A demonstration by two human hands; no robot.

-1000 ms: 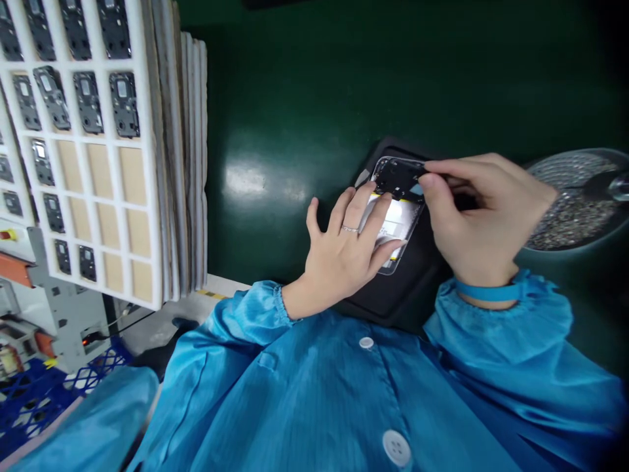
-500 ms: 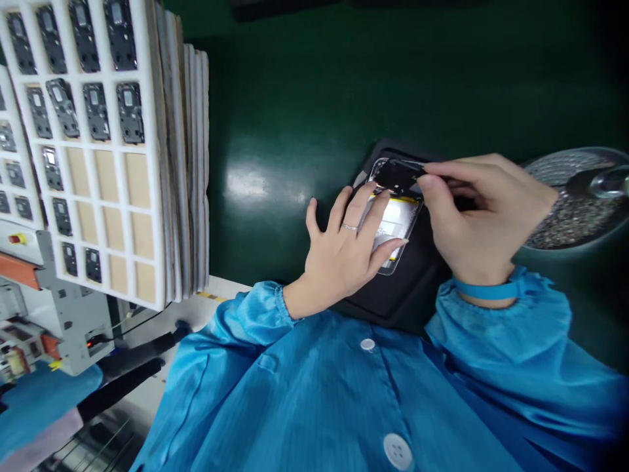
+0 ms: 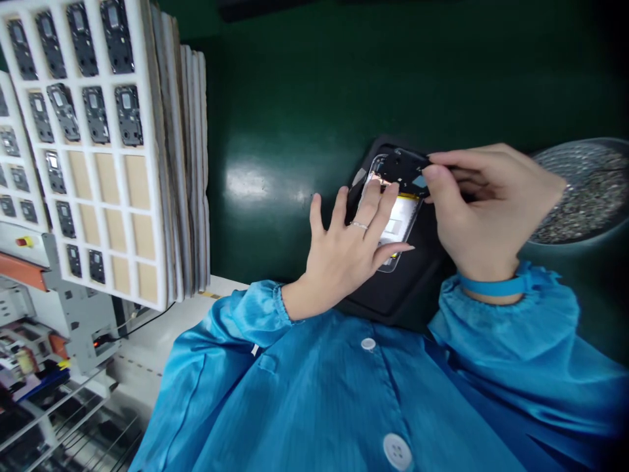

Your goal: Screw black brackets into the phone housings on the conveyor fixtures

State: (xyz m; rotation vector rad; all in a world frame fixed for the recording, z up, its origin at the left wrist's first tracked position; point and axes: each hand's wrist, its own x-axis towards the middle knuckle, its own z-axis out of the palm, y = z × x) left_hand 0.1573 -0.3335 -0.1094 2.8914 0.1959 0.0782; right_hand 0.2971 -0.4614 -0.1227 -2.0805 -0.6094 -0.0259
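An opened phone (image 3: 403,219) lies on a black pad (image 3: 378,295), its silvery battery exposed. My left hand (image 3: 344,249) rests over it with the fingers spread, two fingertips at the lower edge of a black inner cover (image 3: 400,167). Between the thumb and forefinger of my right hand (image 3: 484,203) the right edge of this cover is pinched. The cover sits over the phone's upper end and looks tilted. The grip itself is partly hidden behind the right thumb.
To the left, a white foam tray (image 3: 152,196) holds several black phone covers (image 3: 128,115) in its compartments, on a stack of similar trays. At the right stands a round clear container (image 3: 584,196) full of tiny metal parts. The table (image 3: 275,131) is dark green.
My right hand has moved slightly right and up, and the black cover's right side has come up with it. The screwdriver-like thing over the round container is out of view.
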